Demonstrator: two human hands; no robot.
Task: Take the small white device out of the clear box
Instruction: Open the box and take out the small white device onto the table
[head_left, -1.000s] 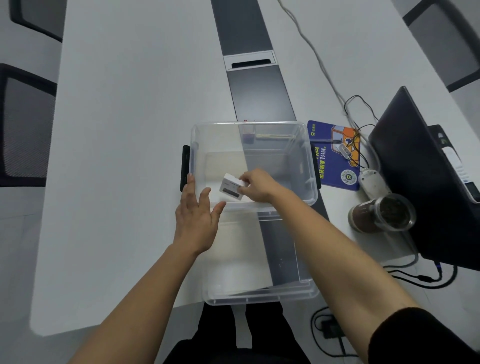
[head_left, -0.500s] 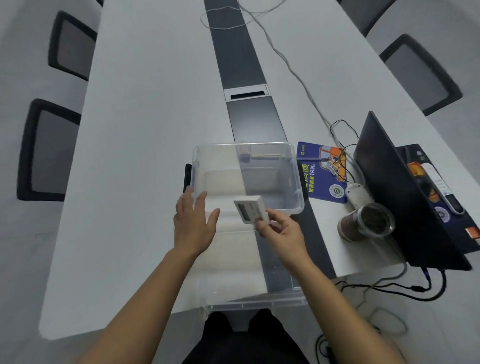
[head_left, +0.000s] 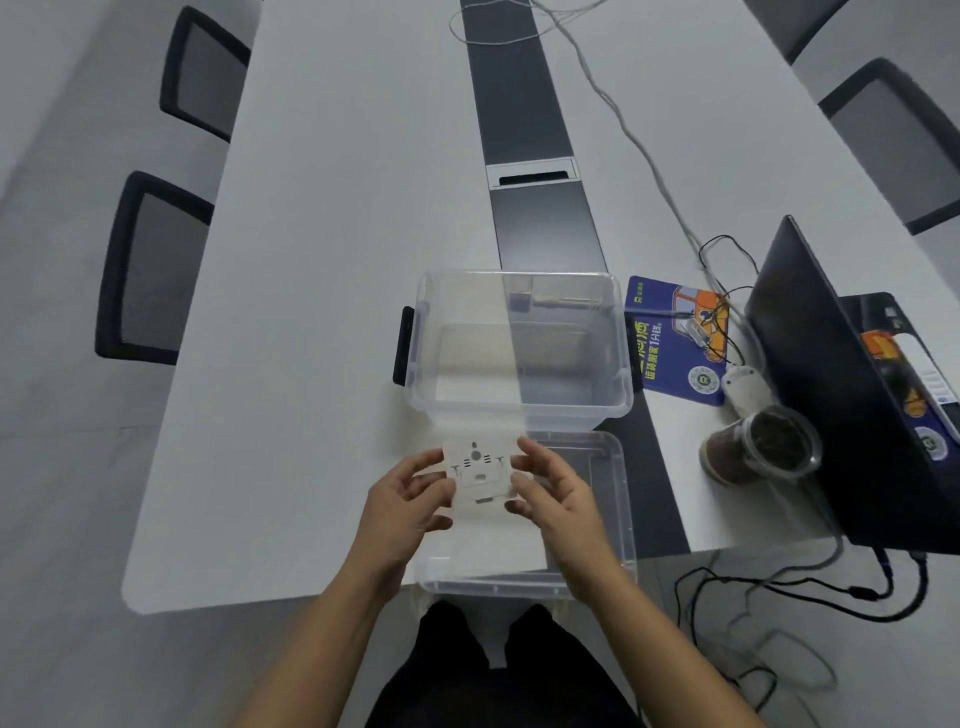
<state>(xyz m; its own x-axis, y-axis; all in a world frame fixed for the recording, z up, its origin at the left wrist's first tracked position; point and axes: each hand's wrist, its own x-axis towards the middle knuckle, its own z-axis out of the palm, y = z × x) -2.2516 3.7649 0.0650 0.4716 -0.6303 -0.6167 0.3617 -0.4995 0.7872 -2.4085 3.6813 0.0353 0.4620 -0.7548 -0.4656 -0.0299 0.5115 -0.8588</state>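
Holding the small white square device (head_left: 477, 475) between your left hand (head_left: 410, 506) and right hand (head_left: 553, 496), you've now lifted it clear of the clear plastic box (head_left: 519, 410) just beyond your fingertips. Removal looks done; it hangs above the transparent lid (head_left: 597, 519) beneath your hands

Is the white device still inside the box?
No, both hands, left and right, hold the device over the lid, outside the box.

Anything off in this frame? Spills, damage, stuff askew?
Nothing spilled or broken. Both the left hand and right hand hold the small white device above the clear plastic lid, which overhangs the white table's near edge. The clear plastic box sits square and looks empty.
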